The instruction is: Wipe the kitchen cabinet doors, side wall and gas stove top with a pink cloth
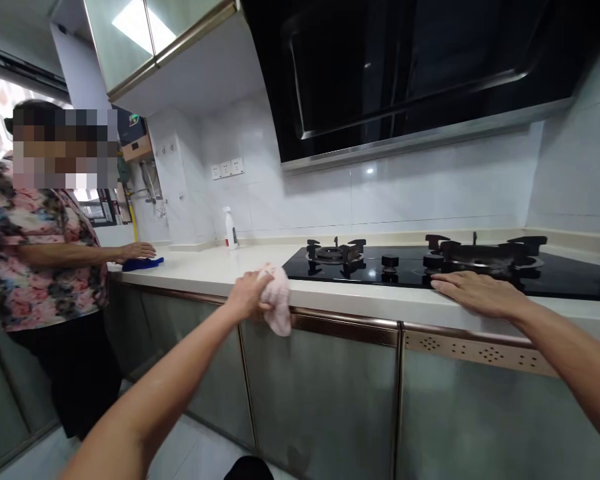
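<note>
While the left hand (248,297) clutches a pink cloth (279,301), the right hand (475,293) lies flat by the gas hob (367,274)

Where it lies over the front edge of the worktop (190,267), just beside the hob's front left corner, the soft-looking pink cloth gathers into loose folds. Its upper part shows faint peach-toned marks; its lower part hangs past the edge as a plain, rounded flap in front of the bronze-coloured trim (345,325). The left hand's fingers are curled around the bunched fabric, pinching it. Farther right, the right hand is palm down, fingers extended and close together, at the worktop's front edge before the right burner (480,254); whether it touches the hob cannot be told.

Near the worktop's back edge, left of the hob, stands a white spray bottle (231,230). Toward the worktop's far left end, a co-worker (45,253) in a floral top has one hand (138,250) at a dark blue cloth (143,265), close to the front edge.
</note>
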Demonstrator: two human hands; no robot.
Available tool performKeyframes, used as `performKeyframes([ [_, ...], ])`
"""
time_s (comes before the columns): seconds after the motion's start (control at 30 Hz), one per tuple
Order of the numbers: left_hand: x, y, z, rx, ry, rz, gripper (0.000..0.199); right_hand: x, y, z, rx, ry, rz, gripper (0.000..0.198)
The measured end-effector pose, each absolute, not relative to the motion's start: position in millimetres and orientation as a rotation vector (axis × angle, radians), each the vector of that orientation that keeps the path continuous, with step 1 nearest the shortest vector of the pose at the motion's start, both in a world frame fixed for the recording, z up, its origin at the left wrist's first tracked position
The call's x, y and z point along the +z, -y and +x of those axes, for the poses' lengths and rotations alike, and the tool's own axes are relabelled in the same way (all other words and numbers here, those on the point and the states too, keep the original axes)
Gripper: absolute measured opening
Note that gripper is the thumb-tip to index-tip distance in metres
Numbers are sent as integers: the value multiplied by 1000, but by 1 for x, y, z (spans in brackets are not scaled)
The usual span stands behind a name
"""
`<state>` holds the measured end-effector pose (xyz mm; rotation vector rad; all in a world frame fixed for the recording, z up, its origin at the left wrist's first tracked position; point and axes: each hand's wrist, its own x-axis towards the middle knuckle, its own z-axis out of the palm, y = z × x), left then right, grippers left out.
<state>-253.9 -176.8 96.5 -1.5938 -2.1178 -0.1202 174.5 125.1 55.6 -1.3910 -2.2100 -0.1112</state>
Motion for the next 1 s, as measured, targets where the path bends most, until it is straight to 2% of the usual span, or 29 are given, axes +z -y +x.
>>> performKeyframes([
  [0.13,111,213,-313,-86,2297,-1376,76,62,-113,170,-11,2308,-1426,62],
  [0.27,107,212,-309,-73,2301,-1313,70,70,-98,164,-5,2297,-1467,63],
  [0.37,96,189,-271,-68,2173,-1423,68,74,-90,162,5,2299,-1489,66],
  [0.53,85,140,-187,-107,1931,-1662,76,77,-86,164,26,2319,-1479,75],
  [0.8,78,68,-42,-213,1495,-1945,79,76,-86,166,-34,2314,-1486,72],
  [0.93,78,44,6,-213,1503,-1944,87,74,-93,170,-45,2354,-1507,70],
  [1.0,78,40,10,-228,1547,-1986,84,73,-96,172,-51,2376,-1502,69],
])
